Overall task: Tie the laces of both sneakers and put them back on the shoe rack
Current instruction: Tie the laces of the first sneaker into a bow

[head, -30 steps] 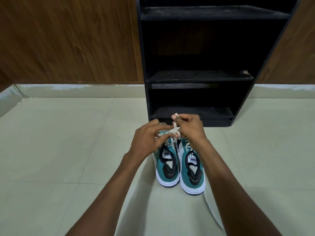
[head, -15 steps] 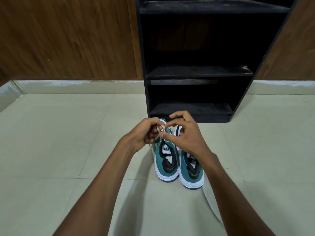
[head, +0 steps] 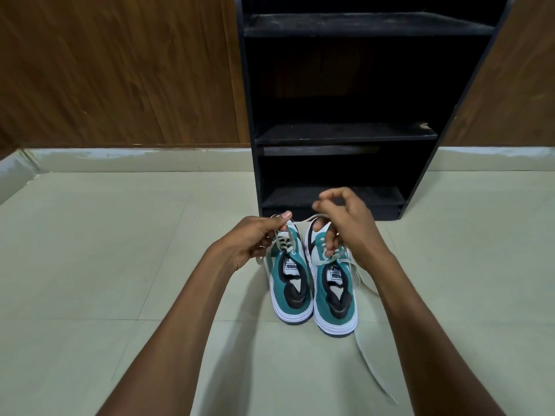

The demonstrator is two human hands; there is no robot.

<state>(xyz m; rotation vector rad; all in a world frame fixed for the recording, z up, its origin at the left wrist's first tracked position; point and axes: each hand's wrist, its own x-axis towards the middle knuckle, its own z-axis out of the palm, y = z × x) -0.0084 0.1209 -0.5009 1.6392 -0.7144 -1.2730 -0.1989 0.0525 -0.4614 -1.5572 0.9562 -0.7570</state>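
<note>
Left hand [head: 252, 241]: pinched the lace [head: 303, 220] above the left sneaker [head: 289, 283].
Right hand [head: 345, 223]: pinched the same lace's other end, over the right sneaker [head: 335, 295].
Shoe rack [head: 339, 133]: stood just beyond both hands.

hands [head: 252, 241] now drawn apart, lace [head: 300, 221] stretched taut between them
</note>
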